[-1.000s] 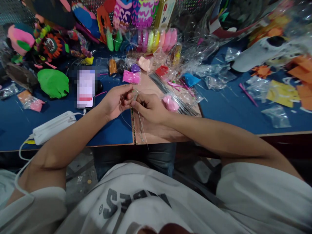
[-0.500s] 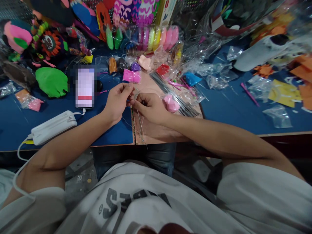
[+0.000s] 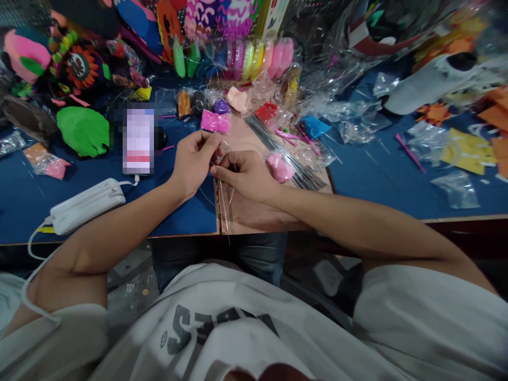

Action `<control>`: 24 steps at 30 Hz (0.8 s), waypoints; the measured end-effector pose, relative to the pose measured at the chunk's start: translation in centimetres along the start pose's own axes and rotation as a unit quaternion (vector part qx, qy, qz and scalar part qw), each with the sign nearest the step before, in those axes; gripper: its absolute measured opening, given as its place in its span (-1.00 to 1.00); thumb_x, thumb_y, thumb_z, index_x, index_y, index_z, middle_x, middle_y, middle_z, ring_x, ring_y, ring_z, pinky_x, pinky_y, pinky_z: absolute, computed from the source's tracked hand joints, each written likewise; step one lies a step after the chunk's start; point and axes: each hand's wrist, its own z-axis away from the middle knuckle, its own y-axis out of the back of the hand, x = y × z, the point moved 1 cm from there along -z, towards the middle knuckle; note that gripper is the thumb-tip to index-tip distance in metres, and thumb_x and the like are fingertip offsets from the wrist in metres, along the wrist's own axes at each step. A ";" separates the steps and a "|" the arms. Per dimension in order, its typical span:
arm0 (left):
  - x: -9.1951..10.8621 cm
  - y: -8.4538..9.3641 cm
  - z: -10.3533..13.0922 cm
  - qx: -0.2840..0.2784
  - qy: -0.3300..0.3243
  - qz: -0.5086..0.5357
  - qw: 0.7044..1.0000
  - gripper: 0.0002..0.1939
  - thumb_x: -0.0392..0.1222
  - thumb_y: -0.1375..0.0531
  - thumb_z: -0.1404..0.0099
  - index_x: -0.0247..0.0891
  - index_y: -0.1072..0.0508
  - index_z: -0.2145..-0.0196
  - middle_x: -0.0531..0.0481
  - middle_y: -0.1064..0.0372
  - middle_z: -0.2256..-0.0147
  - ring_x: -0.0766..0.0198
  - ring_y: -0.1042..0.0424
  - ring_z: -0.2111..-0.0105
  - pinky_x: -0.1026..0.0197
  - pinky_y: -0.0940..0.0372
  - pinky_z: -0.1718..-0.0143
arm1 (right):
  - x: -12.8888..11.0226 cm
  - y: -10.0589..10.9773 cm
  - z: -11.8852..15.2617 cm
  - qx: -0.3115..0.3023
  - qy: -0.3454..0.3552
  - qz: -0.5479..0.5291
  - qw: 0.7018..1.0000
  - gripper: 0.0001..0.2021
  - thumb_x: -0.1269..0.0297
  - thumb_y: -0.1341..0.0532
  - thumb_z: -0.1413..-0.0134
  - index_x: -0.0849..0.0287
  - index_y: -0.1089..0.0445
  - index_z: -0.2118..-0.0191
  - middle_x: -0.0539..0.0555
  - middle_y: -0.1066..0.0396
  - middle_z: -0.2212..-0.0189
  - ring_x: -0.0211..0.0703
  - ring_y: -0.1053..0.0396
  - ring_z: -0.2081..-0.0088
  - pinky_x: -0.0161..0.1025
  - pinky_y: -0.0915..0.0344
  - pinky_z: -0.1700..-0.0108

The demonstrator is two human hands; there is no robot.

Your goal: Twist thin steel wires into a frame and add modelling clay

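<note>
wire [image 3: 223, 206] is clamped in the fingers of both left hand [image 3: 193, 161] and right hand [image 3: 249, 173] above the table [image 3: 174, 219], one end reaching past its front edge; pink clay [image 3: 280, 168] lies near the right hand.

A blue-topped table [image 3: 365, 172] is running pretty much the full width, with a bare brownish section [image 3: 254, 218] breaking up the blue near the middle. Some kind of grey mesh panel [image 3: 24, 11] is standing behind it, and greyish floor [image 3: 129, 271] is peeking out below. Lighting's looking kinda dim down there.
</note>
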 end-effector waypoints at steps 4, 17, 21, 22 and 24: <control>0.1 -0.1 -0.2 0.003 0.012 -0.013 1.000 -0.66 -0.26 -0.28 -0.58 -0.22 -0.46 0.42 0.09 -0.44 0.46 0.41 -0.36 0.52 0.30 -0.31 0.42 | 0.3 0.0 0.0 0.000 -0.002 0.001 1.000 -0.41 -0.32 -0.47 -0.23 0.10 -0.40 0.46 -0.02 -0.34 0.51 -0.22 -0.21 0.42 -0.15 -0.09 0.38; 2.5 0.2 -0.2 0.017 0.106 0.027 0.994 -0.62 0.05 -0.38 -0.54 -0.20 -0.45 0.36 0.11 -0.45 0.44 0.54 -0.08 0.68 0.28 0.01 0.65 | -0.6 0.2 0.3 -0.060 -0.045 -0.035 0.997 -0.44 -0.33 -0.55 -0.10 0.08 -0.45 0.38 0.02 -0.43 0.49 -0.18 -0.27 0.45 -0.13 -0.17 0.40; 3.6 1.0 -0.9 0.041 0.106 0.074 0.991 -0.61 0.01 -0.33 -0.59 -0.22 -0.45 0.37 0.12 -0.40 0.46 0.56 0.05 0.69 0.28 0.16 0.66 | -1.0 -0.1 0.6 -0.114 -0.049 -0.066 0.990 -0.49 -0.24 -0.57 -0.11 0.11 -0.48 0.38 0.01 -0.44 0.48 -0.22 -0.28 0.45 -0.16 -0.19 0.42; 3.8 1.2 -1.1 0.050 0.102 0.086 0.990 -0.61 0.01 -0.32 -0.60 -0.22 -0.46 0.38 0.12 -0.39 0.46 0.56 0.08 0.68 0.27 0.18 0.66 | -1.1 -0.2 0.6 -0.120 -0.050 -0.071 0.989 -0.50 -0.21 -0.57 -0.11 0.12 -0.49 0.37 0.00 -0.44 0.48 -0.22 -0.28 0.45 -0.17 -0.20 0.41; 3.9 1.8 -1.6 0.067 0.097 0.096 0.988 -0.58 0.08 -0.34 -0.58 -0.18 -0.47 0.39 0.11 -0.39 0.46 0.54 0.09 0.66 0.25 0.17 0.67 | -1.3 -0.2 0.7 -0.126 -0.051 -0.079 0.988 -0.53 -0.17 -0.58 -0.11 0.14 -0.51 0.36 -0.01 -0.44 0.48 -0.23 -0.30 0.44 -0.19 -0.21 0.40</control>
